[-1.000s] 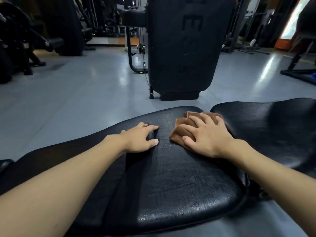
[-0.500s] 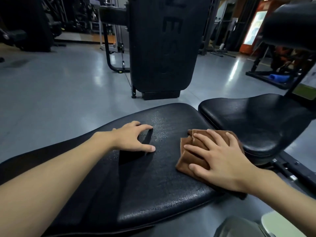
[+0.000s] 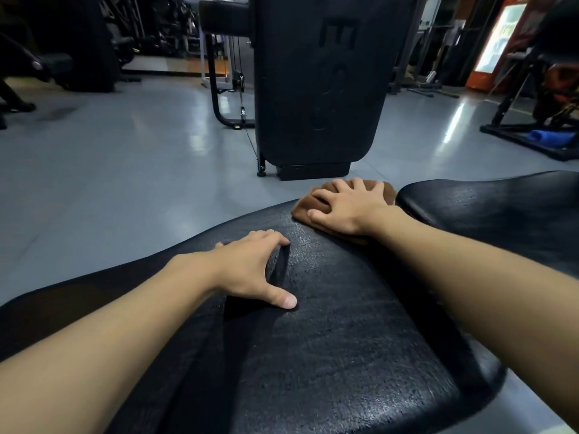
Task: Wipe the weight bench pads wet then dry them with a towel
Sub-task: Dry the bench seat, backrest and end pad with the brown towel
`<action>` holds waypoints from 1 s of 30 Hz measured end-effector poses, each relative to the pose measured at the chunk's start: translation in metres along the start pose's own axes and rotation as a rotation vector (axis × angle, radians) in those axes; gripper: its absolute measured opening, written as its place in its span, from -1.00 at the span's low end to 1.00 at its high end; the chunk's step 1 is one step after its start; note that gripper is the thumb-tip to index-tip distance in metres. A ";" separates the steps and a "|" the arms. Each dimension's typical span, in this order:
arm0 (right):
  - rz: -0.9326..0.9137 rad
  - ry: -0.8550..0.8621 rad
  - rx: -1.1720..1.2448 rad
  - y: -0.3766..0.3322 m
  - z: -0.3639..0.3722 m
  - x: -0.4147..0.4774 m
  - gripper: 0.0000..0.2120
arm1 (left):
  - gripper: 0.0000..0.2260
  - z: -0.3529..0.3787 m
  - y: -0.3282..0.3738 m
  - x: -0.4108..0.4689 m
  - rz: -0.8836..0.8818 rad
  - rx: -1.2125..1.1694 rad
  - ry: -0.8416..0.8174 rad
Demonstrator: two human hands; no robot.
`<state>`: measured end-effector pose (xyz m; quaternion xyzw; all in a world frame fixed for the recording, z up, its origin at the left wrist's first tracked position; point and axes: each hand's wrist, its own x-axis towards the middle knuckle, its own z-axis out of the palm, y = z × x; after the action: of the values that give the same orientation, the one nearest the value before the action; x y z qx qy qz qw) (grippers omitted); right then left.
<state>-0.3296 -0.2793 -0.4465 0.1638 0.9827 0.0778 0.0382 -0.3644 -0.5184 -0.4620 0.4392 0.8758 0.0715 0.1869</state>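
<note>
A long black bench pad (image 3: 344,339) fills the lower part of the view, its textured surface glistening with moisture. A second black pad (image 3: 501,214) adjoins it at the right. My right hand (image 3: 347,205) presses flat on a folded brown cloth (image 3: 308,203) at the long pad's far edge, close to the gap between the two pads. My left hand (image 3: 250,270) rests on the long pad nearer to me, fingers spread and thumb out, holding nothing.
A tall black machine housing (image 3: 319,83) stands on the grey floor (image 3: 109,170) just beyond the bench. A cable and curved frame (image 3: 219,101) sit to its left. More gym equipment lines the far left and right, with a blue roll (image 3: 548,137) on the floor at right.
My right hand slid the brown cloth from the pad's near side out to its far edge. My left hand stayed planted on the pad. The view shifted back left.
</note>
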 end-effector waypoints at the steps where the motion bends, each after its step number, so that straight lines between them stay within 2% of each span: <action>1: 0.007 -0.008 0.000 -0.001 -0.001 0.007 -0.36 | 0.00 0.001 -0.001 0.001 -0.004 -0.004 0.008; 5: 0.003 0.002 0.016 0.000 0.000 0.002 -0.37 | -0.01 0.002 -0.001 0.000 -0.021 -0.046 0.017; 13: -0.098 0.044 0.018 -0.006 0.007 -0.104 -0.42 | 0.24 0.004 -0.008 0.000 0.004 -0.077 0.028; 16: -0.111 0.056 0.015 -0.009 0.010 -0.156 -0.42 | 0.12 0.003 -0.005 -0.005 0.015 -0.082 0.028; 19: -0.115 0.061 -0.017 -0.012 0.013 -0.202 -0.31 | -0.03 0.003 -0.001 -0.012 0.044 -0.093 0.029; 20: -0.122 0.083 -0.026 -0.013 0.016 -0.215 -0.31 | -0.03 0.003 -0.001 -0.012 0.049 -0.092 0.032; 24: -0.167 0.148 -0.064 -0.014 0.026 -0.247 -0.46 | 0.20 0.001 -0.004 -0.014 0.031 -0.059 0.054; 27: -0.152 0.082 -0.062 -0.016 0.021 -0.240 -0.43 | 0.07 -0.005 -0.014 -0.018 0.039 -0.067 0.043; 30: -0.117 0.023 -0.033 -0.018 0.014 -0.215 -0.28 | 0.06 -0.009 -0.024 -0.021 0.016 -0.035 -0.027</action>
<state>-0.1305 -0.3644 -0.4525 0.1044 0.9895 0.0936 0.0340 -0.3749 -0.5491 -0.4552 0.4437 0.8684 0.0824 0.2057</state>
